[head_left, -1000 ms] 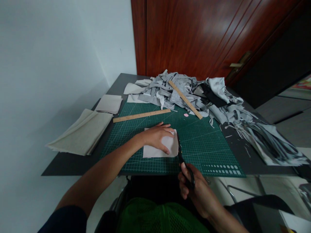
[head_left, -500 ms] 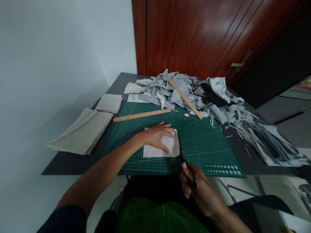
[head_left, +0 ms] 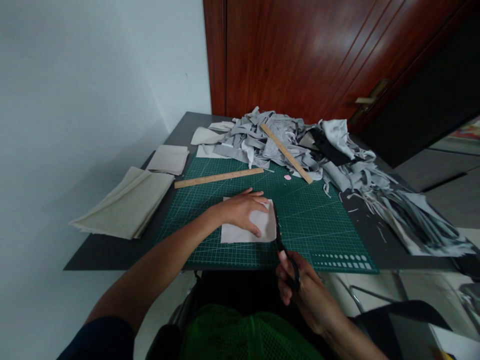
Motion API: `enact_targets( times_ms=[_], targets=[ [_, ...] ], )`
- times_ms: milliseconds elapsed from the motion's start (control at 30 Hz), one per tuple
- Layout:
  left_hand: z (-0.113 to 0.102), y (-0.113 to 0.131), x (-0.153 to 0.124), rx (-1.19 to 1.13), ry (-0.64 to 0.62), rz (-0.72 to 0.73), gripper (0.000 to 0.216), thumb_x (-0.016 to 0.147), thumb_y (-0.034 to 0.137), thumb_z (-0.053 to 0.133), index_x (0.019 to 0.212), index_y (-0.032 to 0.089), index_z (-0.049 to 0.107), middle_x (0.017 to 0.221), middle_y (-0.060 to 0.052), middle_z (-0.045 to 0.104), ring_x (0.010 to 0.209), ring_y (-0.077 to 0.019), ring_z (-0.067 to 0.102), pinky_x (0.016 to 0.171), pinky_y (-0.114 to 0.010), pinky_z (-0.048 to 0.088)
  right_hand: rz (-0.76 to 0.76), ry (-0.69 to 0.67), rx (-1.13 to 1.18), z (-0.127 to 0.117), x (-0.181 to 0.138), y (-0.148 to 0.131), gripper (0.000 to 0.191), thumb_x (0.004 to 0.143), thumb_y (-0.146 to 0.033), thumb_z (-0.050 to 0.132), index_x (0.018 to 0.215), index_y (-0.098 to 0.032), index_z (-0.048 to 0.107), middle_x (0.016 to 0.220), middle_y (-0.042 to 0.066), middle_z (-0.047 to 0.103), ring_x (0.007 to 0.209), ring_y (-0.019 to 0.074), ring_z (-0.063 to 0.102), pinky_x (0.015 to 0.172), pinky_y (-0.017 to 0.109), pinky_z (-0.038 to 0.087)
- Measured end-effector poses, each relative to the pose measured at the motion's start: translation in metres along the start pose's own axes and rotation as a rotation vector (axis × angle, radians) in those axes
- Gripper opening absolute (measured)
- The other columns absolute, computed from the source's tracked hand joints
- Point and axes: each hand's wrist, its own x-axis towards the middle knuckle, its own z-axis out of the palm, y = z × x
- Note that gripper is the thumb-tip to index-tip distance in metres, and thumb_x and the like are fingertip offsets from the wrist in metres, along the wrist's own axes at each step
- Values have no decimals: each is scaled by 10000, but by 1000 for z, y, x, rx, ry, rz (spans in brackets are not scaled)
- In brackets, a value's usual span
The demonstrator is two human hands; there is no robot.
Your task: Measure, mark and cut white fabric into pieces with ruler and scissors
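Note:
A pale rectangular piece of fabric lies on the green cutting mat. My left hand rests flat on it, fingers spread, pressing it down and covering its upper middle. In my right hand, at the mat's front edge, is a pair of black-handled scissors. The blades point away from me along the fabric's right edge, touching or nearly touching it; how far they are parted I cannot tell.
One wooden ruler lies across the mat's back; another ruler leans on a heap of grey fabric scraps. Folded cream cloth and a smaller cloth stack sit left. Fabric strips lie right. A pink chip is on the mat.
My right hand and the scissors have shifted slightly left. The fabric's lower right corner now looks rounder. My left hand has stayed in place.

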Motion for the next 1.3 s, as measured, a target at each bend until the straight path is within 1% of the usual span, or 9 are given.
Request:
enact_targets(
  times_ms=[200, 467, 733, 867, 967, 1067, 1167, 1300],
  targets=[
    [-1, 1, 0, -10, -12, -2, 720, 722, 596, 851, 1350, 293, 672, 1618, -56, 453, 1570, -357, 244, 1277, -599, 80, 2, -1, -3, 0, 1, -2, 650, 623, -655, 901, 966, -219, 562, 666, -84, 533, 456, 65, 434, 437, 219, 376],
    [0, 1, 0, -14, -3, -2, 734, 715, 594, 859, 1349, 272, 676, 1609, -77, 463, 1568, -364, 246, 1276, -599, 91, -13, -6, -24, -2, 1, 2, 624, 679, -671, 863, 984, -219, 559, 683, -82, 529, 467, 63, 431, 446, 219, 380],
    [-1, 0, 0, -24, -2, -2, 732, 701, 595, 866, 1337, 277, 689, 1604, -81, 469, 1561, -370, 262, 1277, -609, 88, 8, 4, -14, 0, -1, -2, 627, 657, -663, 880, 966, -219, 561, 667, -87, 524, 459, 58, 412, 440, 218, 371],
    [-1, 1, 0, -14, -9, -7, 739, 708, 584, 867, 1349, 270, 676, 1608, -75, 465, 1568, -360, 247, 1281, -599, 84, -7, -6, -9, 2, -1, -3, 618, 657, -662, 882, 923, -216, 548, 669, -90, 527, 460, 50, 424, 441, 211, 370],
    [-1, 1, 0, 0, -13, -14, 742, 704, 596, 867, 1346, 276, 675, 1604, -66, 472, 1569, -355, 249, 1284, -588, 92, -9, -3, 4, 1, 1, -2, 624, 654, -655, 888, 941, -214, 552, 670, -92, 534, 456, 44, 426, 445, 207, 371],
    [-1, 0, -1, 2, -6, -15, 744, 702, 621, 860, 1342, 289, 675, 1598, -59, 482, 1566, -354, 257, 1284, -581, 105, 41, -9, 46, -1, 3, -3, 633, 643, -646, 897, 948, -220, 542, 641, -104, 510, 444, 45, 408, 430, 197, 350],
    [-1, -2, -1, 8, -8, -4, 759, 701, 638, 855, 1343, 277, 672, 1595, -67, 485, 1565, -357, 259, 1283, -574, 121, 98, -14, 92, -4, 4, -6, 637, 631, -644, 901, 941, -224, 536, 614, -110, 486, 427, 41, 378, 408, 182, 308],
    [-3, -4, -2, 21, -9, 6, 778, 687, 639, 864, 1329, 238, 680, 1606, -95, 466, 1577, -365, 218, 1277, -548, 167, 94, 1, 127, -18, 8, -14, 615, 632, -618, 909, 919, -211, 548, 601, -111, 463, 421, 32, 353, 393, 168, 278]
  ],
)
